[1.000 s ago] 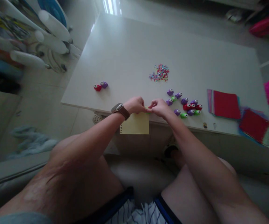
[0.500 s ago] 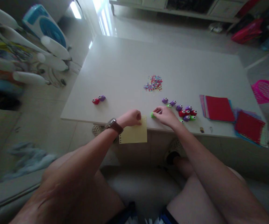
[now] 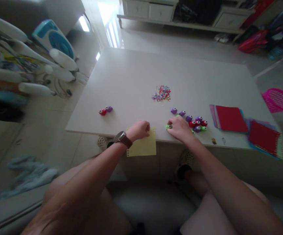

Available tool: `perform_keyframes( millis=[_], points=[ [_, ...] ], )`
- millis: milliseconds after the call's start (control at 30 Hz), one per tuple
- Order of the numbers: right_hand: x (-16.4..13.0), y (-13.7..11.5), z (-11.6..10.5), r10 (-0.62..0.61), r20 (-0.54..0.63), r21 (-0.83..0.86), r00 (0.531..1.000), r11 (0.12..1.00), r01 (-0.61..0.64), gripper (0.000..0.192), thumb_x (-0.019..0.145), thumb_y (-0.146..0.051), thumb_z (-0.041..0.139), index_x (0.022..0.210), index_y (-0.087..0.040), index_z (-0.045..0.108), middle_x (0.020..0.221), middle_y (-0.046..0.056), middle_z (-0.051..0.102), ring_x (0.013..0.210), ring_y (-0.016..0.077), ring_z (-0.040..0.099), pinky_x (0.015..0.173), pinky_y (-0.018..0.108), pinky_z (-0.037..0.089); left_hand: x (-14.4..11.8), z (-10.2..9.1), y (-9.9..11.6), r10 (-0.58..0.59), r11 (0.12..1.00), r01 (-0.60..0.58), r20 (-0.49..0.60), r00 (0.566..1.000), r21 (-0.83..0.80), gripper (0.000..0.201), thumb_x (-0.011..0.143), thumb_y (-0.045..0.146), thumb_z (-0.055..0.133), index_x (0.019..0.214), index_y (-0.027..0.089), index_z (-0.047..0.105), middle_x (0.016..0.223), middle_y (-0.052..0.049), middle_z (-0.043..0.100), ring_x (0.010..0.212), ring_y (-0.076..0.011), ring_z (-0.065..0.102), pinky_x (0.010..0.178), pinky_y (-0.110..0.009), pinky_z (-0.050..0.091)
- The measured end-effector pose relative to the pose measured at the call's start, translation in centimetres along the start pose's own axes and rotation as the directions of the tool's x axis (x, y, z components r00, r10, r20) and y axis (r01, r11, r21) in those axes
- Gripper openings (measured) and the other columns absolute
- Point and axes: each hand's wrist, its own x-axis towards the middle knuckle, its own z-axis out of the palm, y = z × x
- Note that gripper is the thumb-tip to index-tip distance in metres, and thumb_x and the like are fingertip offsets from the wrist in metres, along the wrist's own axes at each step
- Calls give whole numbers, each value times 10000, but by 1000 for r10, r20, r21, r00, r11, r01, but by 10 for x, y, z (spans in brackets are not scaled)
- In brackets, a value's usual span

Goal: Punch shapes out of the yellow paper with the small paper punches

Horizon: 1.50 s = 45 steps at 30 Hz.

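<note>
A yellow sheet of paper [image 3: 143, 147] with holes along its left edge overhangs the table's near edge. Over its upper part rests my left hand [image 3: 139, 130], fingers closed on it; the fingertips are partly hidden. To the right, my right hand [image 3: 180, 129] pinches a small green craft punch [image 3: 169, 126] low over the tabletop. Close beyond that hand are purple punches [image 3: 174, 110] and a cluster with red punches [image 3: 192, 124] and green ones [image 3: 203, 129]. A red punch [image 3: 102, 112] and a purple punch [image 3: 109, 108] sit together at the left.
Colourful paper bits [image 3: 162, 93] lie mid-table. A stack of coloured sheets [image 3: 231, 119] and a second stack with punched edges [image 3: 264, 138] are at the right. Two small metal items [image 3: 213, 141] lie near the front edge. A pink basket [image 3: 280, 100] stands beyond the table [image 3: 131, 71].
My right hand has moved right, away from the yellow sheet, with the green punch in its fingers. My left hand stays at the sheet. The whole view has shifted slightly.
</note>
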Motion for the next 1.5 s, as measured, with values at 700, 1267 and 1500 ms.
perform_keyframes(
  millis=[700, 1267, 1500],
  points=[
    [0, -9, 2, -27, -123, 134, 992, 990, 44, 384, 815, -190, 623, 1189, -212, 709, 1344, 126, 676, 1239, 343, 540, 999, 482, 418, 2, 4, -2, 6, 1000, -6, -34, 999, 5, 173, 688, 119, 744, 844, 177, 698, 792, -14, 716, 702, -144, 607, 623, -264, 398],
    [-7, -14, -5, -96, -166, 181, 981, 975, 126, 208, 822, -99, 616, 1010, -187, 644, 1014, 81, 678, 909, 225, 629, 775, 324, 461, 15, 15, 22, 108, 938, -207, -332, 937, -278, 116, 917, 175, 549, 977, 187, 647, 941, -47, 680, 775, -140, 586, 728, -282, 461],
    [-12, -31, 1, -270, -291, 332, 918, 871, 361, 225, 840, -74, 622, 1017, -213, 616, 1004, 56, 646, 941, 225, 616, 838, 346, 479, 19, 13, 29, 78, 628, -212, -210, 974, -749, 331, 799, 406, 797, 917, 153, 620, 829, -20, 674, 723, -121, 629, 641, -244, 462]
  ],
)
